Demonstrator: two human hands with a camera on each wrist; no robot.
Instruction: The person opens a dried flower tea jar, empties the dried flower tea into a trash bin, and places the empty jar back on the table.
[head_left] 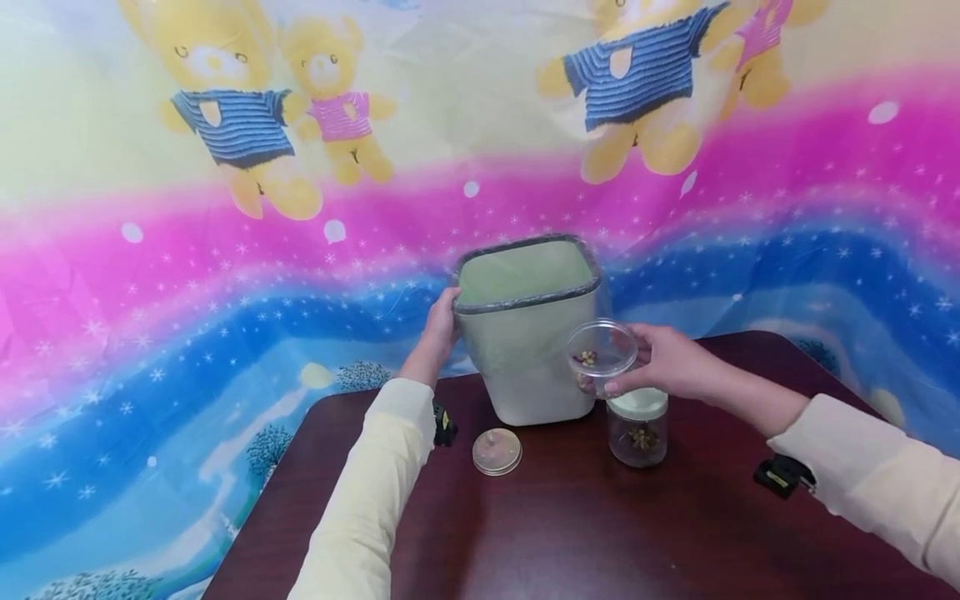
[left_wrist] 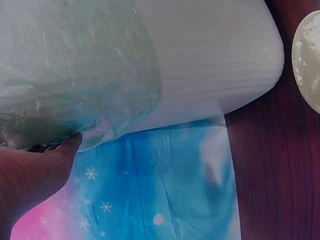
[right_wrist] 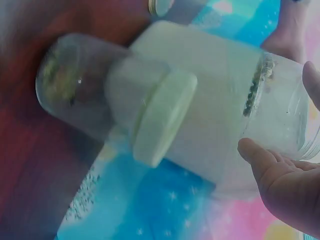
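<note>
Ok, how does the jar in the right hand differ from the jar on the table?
The held jar is open-topped; the table jar has a pale lid on. The right hand holds the held jar up; the table jar stands on the table. Both are clear, with small bits inside.

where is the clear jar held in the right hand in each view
Head: the clear jar is right of centre, in the right hand.
Left wrist: not in this picture.
Right wrist: the clear jar is at the right side, beside the thumb.
Shared landmark: the lined bin, which shows in all three views.
</note>
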